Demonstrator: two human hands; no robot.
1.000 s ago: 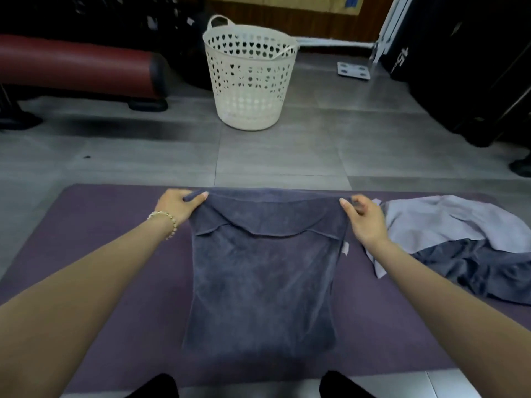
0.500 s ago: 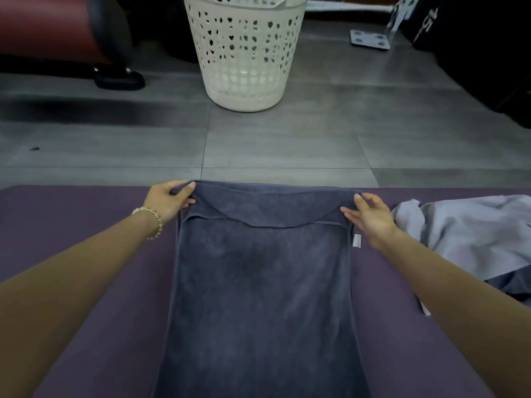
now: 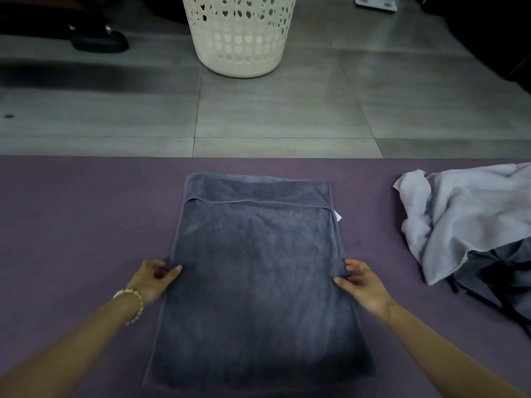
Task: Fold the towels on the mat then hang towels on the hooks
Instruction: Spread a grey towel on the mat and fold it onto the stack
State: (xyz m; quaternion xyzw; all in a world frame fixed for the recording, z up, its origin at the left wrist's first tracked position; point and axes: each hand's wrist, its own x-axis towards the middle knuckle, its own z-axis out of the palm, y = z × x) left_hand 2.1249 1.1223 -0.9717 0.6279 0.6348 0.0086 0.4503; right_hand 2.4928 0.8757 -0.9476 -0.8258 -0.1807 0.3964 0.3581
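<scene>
A dark grey towel [image 3: 258, 271] lies flat on the purple mat [image 3: 80, 214], folded over so that its upper layer's hem ends short of the far edge. A small white tag sticks out at its right side. My left hand [image 3: 155, 280], with a bead bracelet on the wrist, pinches the towel's left edge about halfway down. My right hand [image 3: 362, 282] pinches the right edge at the same height. A pale grey towel [image 3: 465, 214] lies crumpled on the mat's right side, partly over another dark towel [image 3: 505, 271].
A white perforated laundry basket [image 3: 238, 38] stands on the grey tiled floor beyond the mat. A black base of some equipment [image 3: 97, 38] sits at the far left, and a small white scale [image 3: 373, 1] at the far right. No hooks are in view.
Both hands let go of the towel's far corners and moved back along its sides to the middle of the edges. The view tilted down and closer to the mat.
</scene>
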